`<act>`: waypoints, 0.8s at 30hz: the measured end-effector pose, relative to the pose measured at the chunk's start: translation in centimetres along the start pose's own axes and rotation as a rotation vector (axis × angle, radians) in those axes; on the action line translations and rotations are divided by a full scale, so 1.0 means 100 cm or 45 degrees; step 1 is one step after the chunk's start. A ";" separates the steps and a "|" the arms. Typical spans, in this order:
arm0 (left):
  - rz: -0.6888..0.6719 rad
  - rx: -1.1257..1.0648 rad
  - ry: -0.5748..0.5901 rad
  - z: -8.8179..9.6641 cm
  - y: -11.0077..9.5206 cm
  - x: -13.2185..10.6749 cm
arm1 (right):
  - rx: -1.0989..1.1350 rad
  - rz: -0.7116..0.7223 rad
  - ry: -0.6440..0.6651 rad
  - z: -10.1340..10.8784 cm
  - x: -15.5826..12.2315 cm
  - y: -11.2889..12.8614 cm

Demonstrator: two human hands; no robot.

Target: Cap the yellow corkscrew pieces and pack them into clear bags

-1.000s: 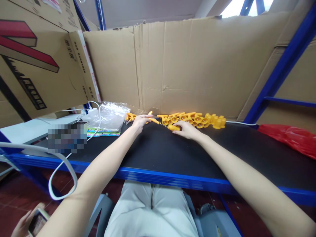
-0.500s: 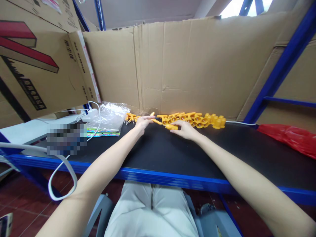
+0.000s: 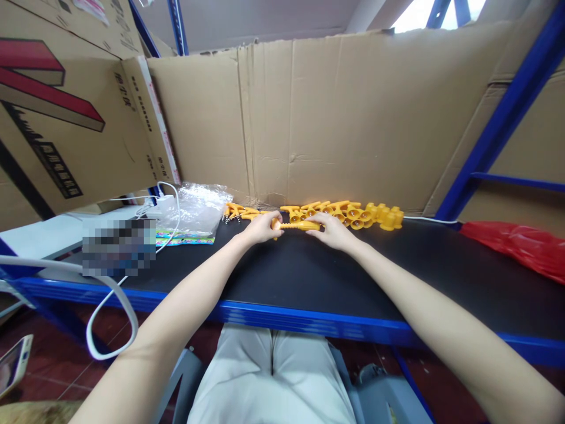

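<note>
My left hand (image 3: 261, 228) is closed around the handle end of a yellow piece with a spiral shaft (image 3: 286, 225). My right hand (image 3: 332, 231) has its fingers closed on a yellow tube-like body (image 3: 306, 225). Shaft and body lie in one line just above the black surface, their ends meeting between my hands. How deep the shaft sits in the body I cannot tell. Behind my left hand lie several yellow handles with metal spiral tips (image 3: 236, 212). Behind my right hand is a group of yellow cup-ended pieces (image 3: 354, 218).
Upright yellow pieces (image 3: 388, 217) stand farther right, near a red plastic bag (image 3: 516, 244). Clear plastic bags (image 3: 194, 206) lie left of my hands. A white cable (image 3: 128, 306) loops over the front left. A cardboard wall (image 3: 353, 123) closes off the back.
My left hand has turned and come slightly nearer, bringing the spiral shaft level and in line with the yellow body. The right hand is almost where it was. A phone shows more at lower left.
</note>
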State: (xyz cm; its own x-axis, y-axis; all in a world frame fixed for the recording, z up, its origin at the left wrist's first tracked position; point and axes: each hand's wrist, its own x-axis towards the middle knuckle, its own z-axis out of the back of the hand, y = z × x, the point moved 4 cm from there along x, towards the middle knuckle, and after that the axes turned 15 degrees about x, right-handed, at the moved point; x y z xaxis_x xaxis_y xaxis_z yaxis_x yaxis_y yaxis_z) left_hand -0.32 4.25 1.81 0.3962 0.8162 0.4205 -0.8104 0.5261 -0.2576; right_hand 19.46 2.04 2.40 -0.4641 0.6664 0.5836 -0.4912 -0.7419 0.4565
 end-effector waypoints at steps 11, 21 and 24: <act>-0.025 0.340 -0.072 0.004 -0.003 -0.003 | 0.670 -0.447 -0.023 -0.003 -0.003 -0.029; -0.108 0.439 -0.114 0.005 -0.003 -0.002 | 0.796 -0.653 -0.066 -0.004 -0.003 -0.025; -0.123 0.427 -0.103 0.005 -0.002 -0.002 | 0.880 -0.650 0.032 -0.004 -0.005 -0.027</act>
State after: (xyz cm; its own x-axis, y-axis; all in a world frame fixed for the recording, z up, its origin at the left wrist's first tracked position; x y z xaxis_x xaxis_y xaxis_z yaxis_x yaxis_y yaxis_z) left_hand -0.47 3.84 2.23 0.4532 0.7381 0.4999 -0.8729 0.4811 0.0811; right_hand 20.72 3.71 0.63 -0.3286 0.9263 0.1843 -0.0890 -0.2247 0.9704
